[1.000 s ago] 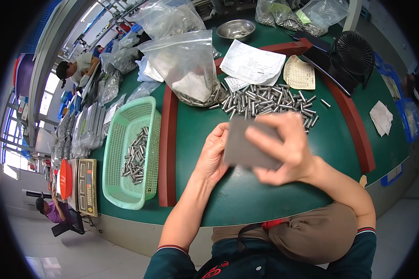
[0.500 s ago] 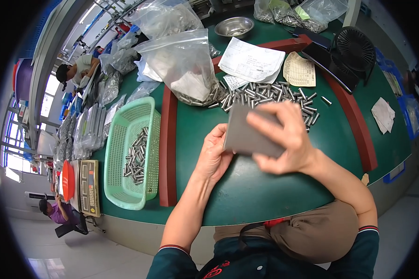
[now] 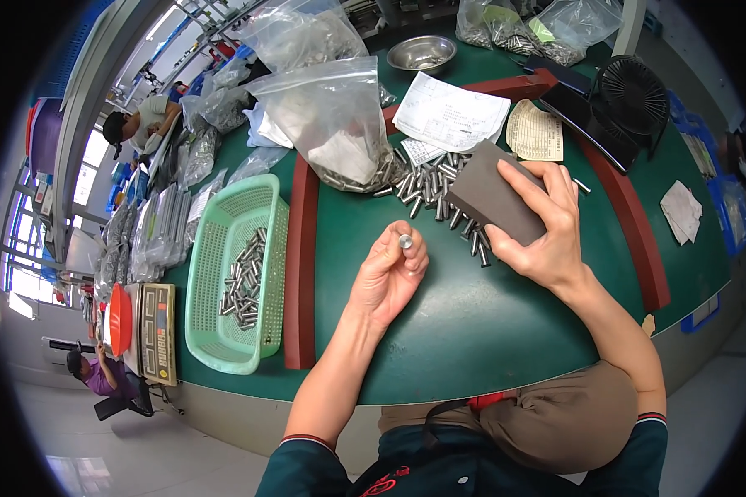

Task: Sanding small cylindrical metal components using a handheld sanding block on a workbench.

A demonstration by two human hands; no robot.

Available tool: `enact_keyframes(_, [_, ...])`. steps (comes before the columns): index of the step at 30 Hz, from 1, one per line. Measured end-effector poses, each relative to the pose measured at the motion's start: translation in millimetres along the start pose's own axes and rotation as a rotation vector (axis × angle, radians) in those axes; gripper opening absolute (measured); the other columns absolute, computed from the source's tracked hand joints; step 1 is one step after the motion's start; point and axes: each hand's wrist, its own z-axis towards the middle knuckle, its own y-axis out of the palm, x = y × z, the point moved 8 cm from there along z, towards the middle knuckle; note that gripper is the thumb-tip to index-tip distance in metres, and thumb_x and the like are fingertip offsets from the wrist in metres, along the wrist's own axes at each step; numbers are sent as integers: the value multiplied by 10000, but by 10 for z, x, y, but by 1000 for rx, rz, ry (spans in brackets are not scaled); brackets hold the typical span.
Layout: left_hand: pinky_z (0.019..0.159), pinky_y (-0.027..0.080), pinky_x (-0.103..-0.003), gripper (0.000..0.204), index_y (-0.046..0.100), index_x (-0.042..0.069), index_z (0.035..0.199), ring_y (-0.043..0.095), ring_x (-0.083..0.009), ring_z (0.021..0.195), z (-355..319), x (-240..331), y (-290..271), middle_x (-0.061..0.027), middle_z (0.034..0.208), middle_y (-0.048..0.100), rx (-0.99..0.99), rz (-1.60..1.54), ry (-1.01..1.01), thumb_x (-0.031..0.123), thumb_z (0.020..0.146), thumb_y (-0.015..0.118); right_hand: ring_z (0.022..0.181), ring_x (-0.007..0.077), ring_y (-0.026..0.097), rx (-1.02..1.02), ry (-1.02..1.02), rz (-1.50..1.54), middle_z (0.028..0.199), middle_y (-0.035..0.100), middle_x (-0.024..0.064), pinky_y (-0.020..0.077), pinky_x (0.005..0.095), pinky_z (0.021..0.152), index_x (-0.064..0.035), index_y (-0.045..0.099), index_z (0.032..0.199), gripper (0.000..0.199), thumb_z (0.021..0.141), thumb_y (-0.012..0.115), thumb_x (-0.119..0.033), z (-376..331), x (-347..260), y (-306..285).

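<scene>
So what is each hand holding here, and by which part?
The left hand pinches a small silver metal cylinder by its sides, end up. The right hand grips a dark grey rectangular block across its lower end.

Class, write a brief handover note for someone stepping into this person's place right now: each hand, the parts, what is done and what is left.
Left hand: pinches one small metal pin, end up.
Right hand: grips a grey block, lifted off the pin.
Done: a batch of pins lies in the green basket.
Left: a loose pile of pins on the green table, spilling from a clear bag.
</scene>
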Motion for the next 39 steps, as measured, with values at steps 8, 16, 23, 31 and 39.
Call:
enact_keyframes(8, [641, 374, -223, 173, 503, 78, 900, 394, -109, 698, 9, -28, -48, -4, 789, 402, 60, -27, -7, 183, 941, 633, 979, 284, 539, -30, 44, 34, 1092, 572, 144, 383, 379, 896, -4, 650, 1186, 637, 586, 744, -196, -31, 40, 58])
enact_keyframes(16, [811, 504, -248, 180, 572, 56, 1072, 592, -112, 852, -33, -27, -120, -18, 948, 621, 305, 178, 44, 139, 932, 648, 870, 296, 551, -107, -320, 214, 1118, 588, 178, 403, 409, 787, -58, 667, 1169, 687, 514, 748, -249, -89, -454, 70])
enact_keyframes(23, [810, 519, -249, 136, 595, 29, 1035, 631, -100, 855, -7, 53, -37, -55, 968, 664, 6, 383, 89, 77, 922, 651, 916, 307, 541, -48, -123, -53, 1063, 592, 147, 391, 397, 796, -38, 642, 1200, 696, 534, 737, -216, 45, -79, 61])
enact_keyframes(31, [750, 549, -241, 129, 608, 19, 1025, 642, -113, 835, -38, 26, -106, -57, 969, 666, 288, 434, 83, 43, 907, 656, 946, 286, 542, -214, -342, 208, 1111, 576, 142, 375, 428, 841, -117, 639, 1212, 701, 543, 764, -283, -75, -500, 112])
enact_keyframes(39, [722, 541, -249, 119, 619, 23, 992, 635, -126, 785, -65, 33, -45, -69, 936, 666, 238, 461, 69, 70, 898, 675, 934, 292, 541, -228, -413, 235, 1103, 576, 143, 378, 440, 837, -117, 643, 1209, 692, 548, 757, -288, -131, -627, 105])
